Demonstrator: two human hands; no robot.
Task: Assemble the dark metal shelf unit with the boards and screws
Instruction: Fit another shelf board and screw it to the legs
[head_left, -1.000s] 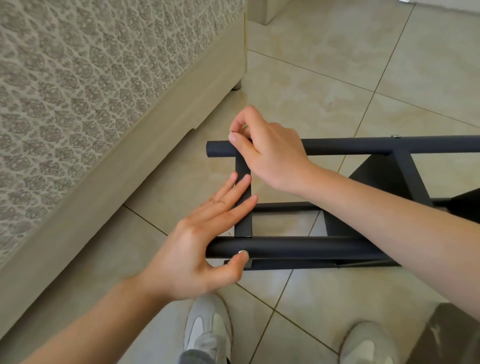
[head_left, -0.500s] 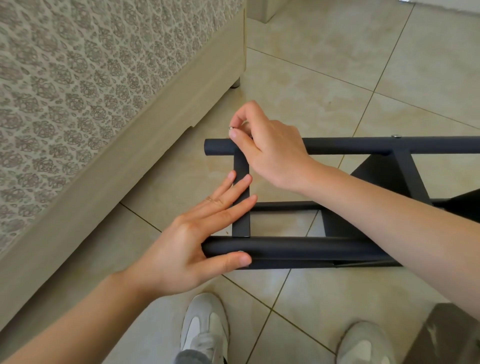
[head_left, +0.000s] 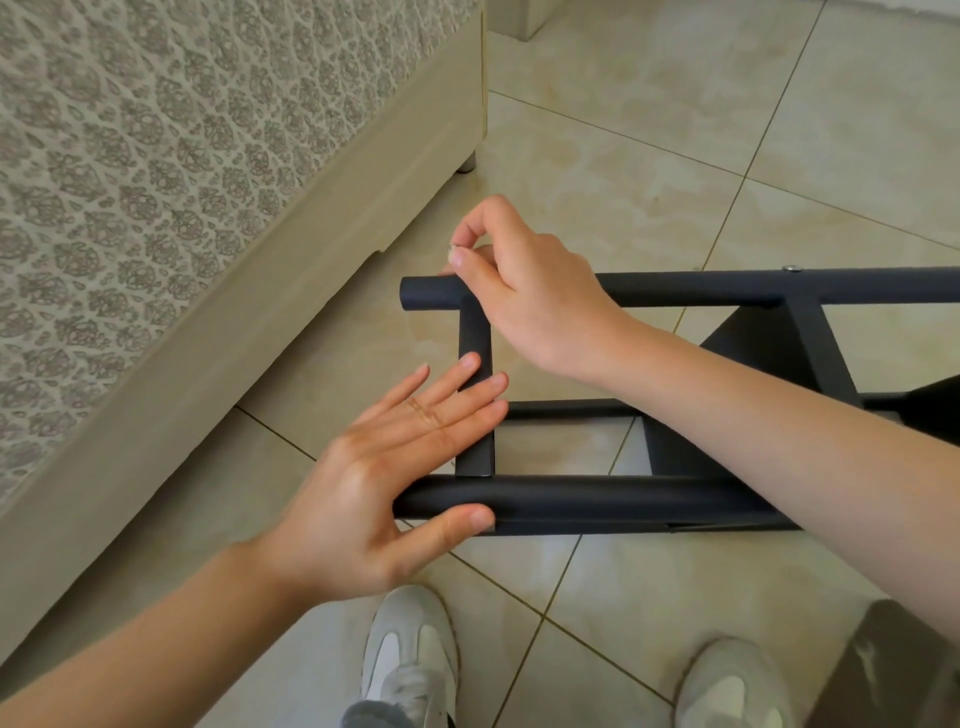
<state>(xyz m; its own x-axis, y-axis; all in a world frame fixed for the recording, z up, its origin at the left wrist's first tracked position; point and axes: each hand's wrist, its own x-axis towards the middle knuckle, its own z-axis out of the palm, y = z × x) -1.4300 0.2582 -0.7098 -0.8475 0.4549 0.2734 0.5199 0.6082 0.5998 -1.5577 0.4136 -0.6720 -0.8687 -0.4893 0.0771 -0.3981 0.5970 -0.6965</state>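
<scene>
Shelf frame of dark metal tubing (head_left: 597, 499) lies sideways on beige tiles (head_left: 675, 156). Left hand (head_left: 374, 493) rests straight fingers on its short crossbar (head_left: 475, 338); right hand (head_left: 524, 291) pinches a small silver screw (head_left: 453, 251) at the far tube (head_left: 675, 288).

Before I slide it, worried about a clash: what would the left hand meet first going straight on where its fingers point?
Likely the right hand, near its wrist, just past the short crossbar under the left hand; height is unclear.
</scene>
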